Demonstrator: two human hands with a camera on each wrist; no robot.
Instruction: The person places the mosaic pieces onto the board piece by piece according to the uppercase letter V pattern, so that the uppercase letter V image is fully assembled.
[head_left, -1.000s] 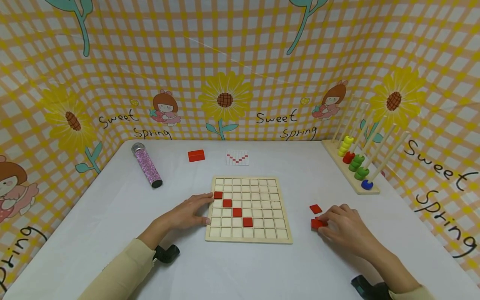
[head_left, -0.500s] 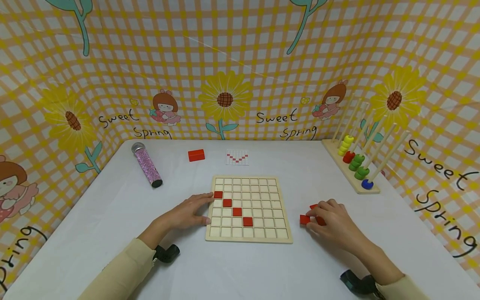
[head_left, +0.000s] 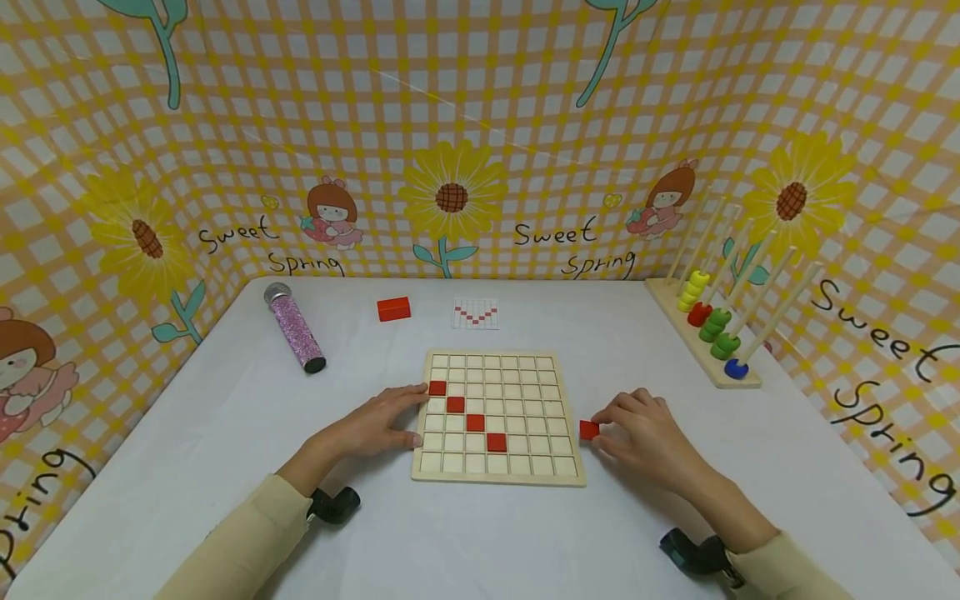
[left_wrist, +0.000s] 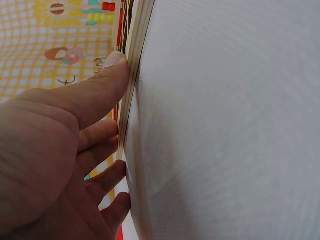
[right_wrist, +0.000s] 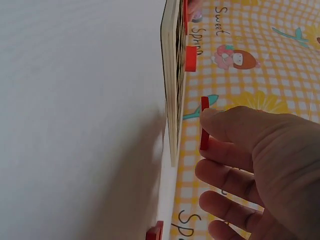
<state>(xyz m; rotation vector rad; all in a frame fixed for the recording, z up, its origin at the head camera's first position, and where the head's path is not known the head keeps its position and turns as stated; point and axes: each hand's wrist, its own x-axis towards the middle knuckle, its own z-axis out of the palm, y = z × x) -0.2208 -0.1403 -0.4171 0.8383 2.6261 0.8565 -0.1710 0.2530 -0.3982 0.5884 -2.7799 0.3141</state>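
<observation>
The right hand [head_left: 647,429] pinches a red tile [head_left: 588,430] between narrowed fingers, raised just right of the gridded board [head_left: 533,407], whose left edge the left hand [head_left: 381,422] touches with spread fingers.

Hemmed in along the left edge of the grid board [head_left: 514,407] by the left hand [head_left: 375,423], and just beyond the opposite edge by the right hand [head_left: 647,432] with its red tile [head_left: 588,430]. Passable low over the board's right-hand columns, and across the tabletop [head_left: 495,533] in front between the black wrist devices [head_left: 336,506]. Obstructed at far right by the tall rods [head_left: 780,314] of the bead rack [head_left: 700,315].
</observation>
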